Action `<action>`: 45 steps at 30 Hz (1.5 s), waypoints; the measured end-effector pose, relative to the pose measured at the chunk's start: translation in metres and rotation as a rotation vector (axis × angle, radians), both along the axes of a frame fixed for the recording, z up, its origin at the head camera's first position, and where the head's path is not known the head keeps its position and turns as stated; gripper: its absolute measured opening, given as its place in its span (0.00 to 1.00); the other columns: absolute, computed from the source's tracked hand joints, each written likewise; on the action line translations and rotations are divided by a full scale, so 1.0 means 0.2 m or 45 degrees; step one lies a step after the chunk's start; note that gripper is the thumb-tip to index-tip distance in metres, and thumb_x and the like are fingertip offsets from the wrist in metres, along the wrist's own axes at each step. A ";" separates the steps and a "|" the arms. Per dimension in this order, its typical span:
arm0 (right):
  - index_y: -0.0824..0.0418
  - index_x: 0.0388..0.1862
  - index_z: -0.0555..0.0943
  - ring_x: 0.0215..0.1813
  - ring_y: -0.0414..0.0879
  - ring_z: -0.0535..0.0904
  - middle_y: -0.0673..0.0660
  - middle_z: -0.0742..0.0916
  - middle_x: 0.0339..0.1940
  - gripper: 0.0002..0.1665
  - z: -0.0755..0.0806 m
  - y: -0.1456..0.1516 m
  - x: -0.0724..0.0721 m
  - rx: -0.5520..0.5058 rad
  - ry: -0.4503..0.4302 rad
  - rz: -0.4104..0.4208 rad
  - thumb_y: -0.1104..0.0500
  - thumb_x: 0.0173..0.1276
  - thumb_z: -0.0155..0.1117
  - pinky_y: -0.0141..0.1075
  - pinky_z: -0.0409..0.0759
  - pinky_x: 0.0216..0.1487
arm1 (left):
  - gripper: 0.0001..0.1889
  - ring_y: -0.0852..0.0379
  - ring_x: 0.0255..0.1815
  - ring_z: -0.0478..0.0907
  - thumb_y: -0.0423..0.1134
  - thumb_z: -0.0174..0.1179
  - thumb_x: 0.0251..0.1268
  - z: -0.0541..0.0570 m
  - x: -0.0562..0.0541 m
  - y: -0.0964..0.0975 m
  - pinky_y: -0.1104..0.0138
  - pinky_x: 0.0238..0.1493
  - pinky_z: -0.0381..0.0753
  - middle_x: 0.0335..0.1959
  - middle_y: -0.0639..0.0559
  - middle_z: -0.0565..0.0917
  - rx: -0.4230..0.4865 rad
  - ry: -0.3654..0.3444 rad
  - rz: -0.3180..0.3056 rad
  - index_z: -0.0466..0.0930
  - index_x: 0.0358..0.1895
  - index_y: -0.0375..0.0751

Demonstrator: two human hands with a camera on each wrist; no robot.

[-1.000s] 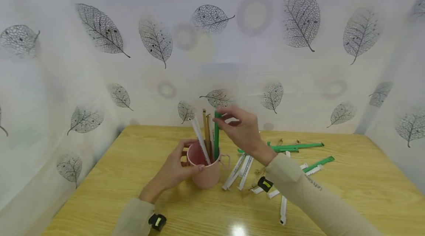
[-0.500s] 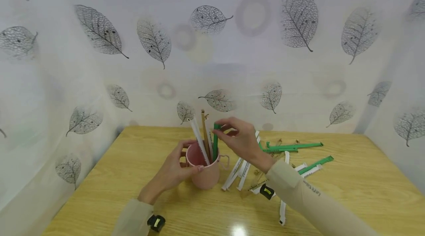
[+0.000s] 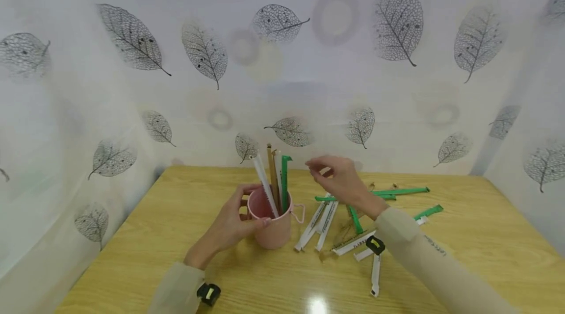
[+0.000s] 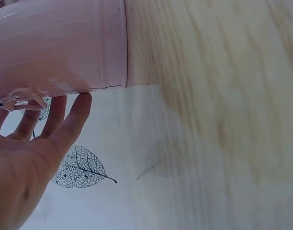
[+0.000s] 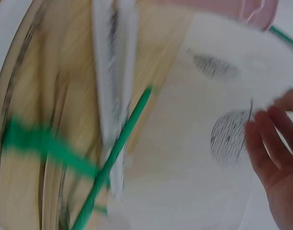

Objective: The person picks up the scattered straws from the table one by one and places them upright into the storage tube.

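A pink cup (image 3: 273, 233) with a looped handle stands on the table, gripped by my left hand (image 3: 229, 223), thumb at the near rim and fingers round the left side. In the left wrist view, fingers of the left hand (image 4: 39, 148) touch the cup (image 4: 65, 45). Several slim printed sticks stand in the cup: a white stick (image 3: 264, 184), a brown stick (image 3: 272, 176) and a green stick (image 3: 284, 181) with a bent tip. My right hand (image 3: 342, 180) hovers right of the cup, loosely curled and holding nothing, apart from the green stick.
Right of the cup, several loose sticks lie jumbled on the wooden table (image 3: 265, 279): white sticks (image 3: 326, 224), green sticks (image 3: 410, 190) and brown ones. A leaf-patterned curtain (image 3: 309, 68) hangs behind and at both sides.
My right hand lowered the green stick into the cup, let go of it and drew away to the right. The left hand has stayed on the cup.
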State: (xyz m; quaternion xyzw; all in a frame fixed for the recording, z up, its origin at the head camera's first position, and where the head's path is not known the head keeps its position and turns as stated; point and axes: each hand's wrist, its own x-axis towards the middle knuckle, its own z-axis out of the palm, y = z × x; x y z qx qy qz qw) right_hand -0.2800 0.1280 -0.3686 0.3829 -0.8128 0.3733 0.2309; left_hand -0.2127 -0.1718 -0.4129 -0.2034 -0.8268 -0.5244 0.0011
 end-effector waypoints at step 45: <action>0.65 0.57 0.84 0.35 0.44 0.85 0.58 0.90 0.40 0.27 0.08 0.22 -0.01 0.368 0.352 0.058 0.77 0.58 0.71 0.33 0.84 0.32 | 0.37 0.44 0.58 0.78 0.46 0.73 0.61 0.00 0.00 0.00 0.66 0.52 0.85 0.64 0.42 0.74 0.008 -0.006 0.004 0.64 0.72 0.54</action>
